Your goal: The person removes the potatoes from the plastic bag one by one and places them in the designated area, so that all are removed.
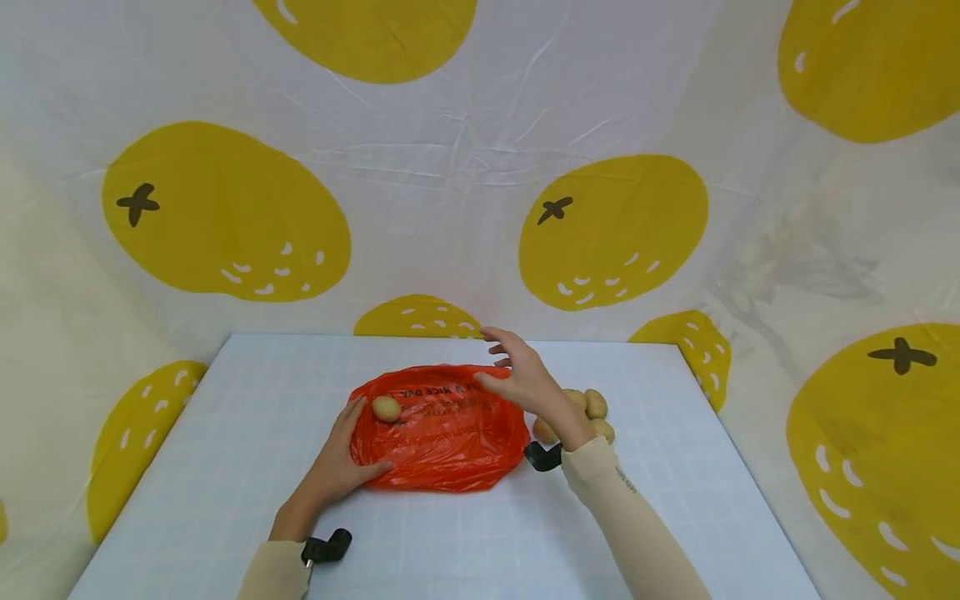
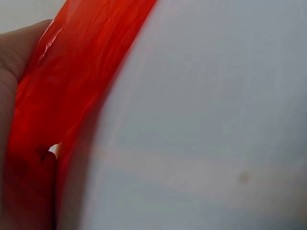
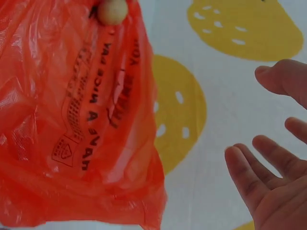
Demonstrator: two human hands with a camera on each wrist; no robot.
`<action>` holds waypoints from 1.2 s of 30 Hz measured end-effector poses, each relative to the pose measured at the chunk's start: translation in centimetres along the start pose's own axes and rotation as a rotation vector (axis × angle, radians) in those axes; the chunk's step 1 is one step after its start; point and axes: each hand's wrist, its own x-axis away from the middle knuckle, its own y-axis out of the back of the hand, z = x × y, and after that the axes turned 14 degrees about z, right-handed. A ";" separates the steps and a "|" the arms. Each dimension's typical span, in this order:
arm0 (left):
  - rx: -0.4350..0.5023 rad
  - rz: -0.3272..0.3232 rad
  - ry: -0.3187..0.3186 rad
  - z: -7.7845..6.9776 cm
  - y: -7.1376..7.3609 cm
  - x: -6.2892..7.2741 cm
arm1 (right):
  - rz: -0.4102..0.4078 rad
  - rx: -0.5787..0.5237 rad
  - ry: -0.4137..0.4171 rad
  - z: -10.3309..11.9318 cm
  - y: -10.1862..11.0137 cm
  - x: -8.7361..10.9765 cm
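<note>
A red plastic bag (image 1: 457, 442) with black printing lies spread on the table. One potato (image 1: 387, 408) sits at its left part, close to the left fingertips; the right wrist view also shows this potato (image 3: 112, 11). My left hand (image 1: 341, 458) holds the bag's left side, fingers at the far part and thumb on the near part. In the left wrist view the red plastic (image 2: 72, 72) covers some of its fingers. Above the bag's right far corner my right hand (image 1: 517, 375) hovers with spread, loosely bent fingers and nothing in it.
Several potatoes (image 1: 596, 404) lie in a group right of the bag, partly hidden by the right wrist. The table (image 1: 285, 367) has a pale checked cover. A white cloth (image 1: 435, 200) with yellow fruit prints hangs behind and at both sides.
</note>
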 end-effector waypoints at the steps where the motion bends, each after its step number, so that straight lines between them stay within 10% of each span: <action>1: 0.001 0.001 -0.002 0.0 0.0 0.0 | 0.021 0.003 -0.003 0.0 -0.2 -0.3; 36: 0.014 0.005 -0.046 0.2 0.2 -0.1 | 0.506 0.088 0.061 0.4 -5.9 -7.4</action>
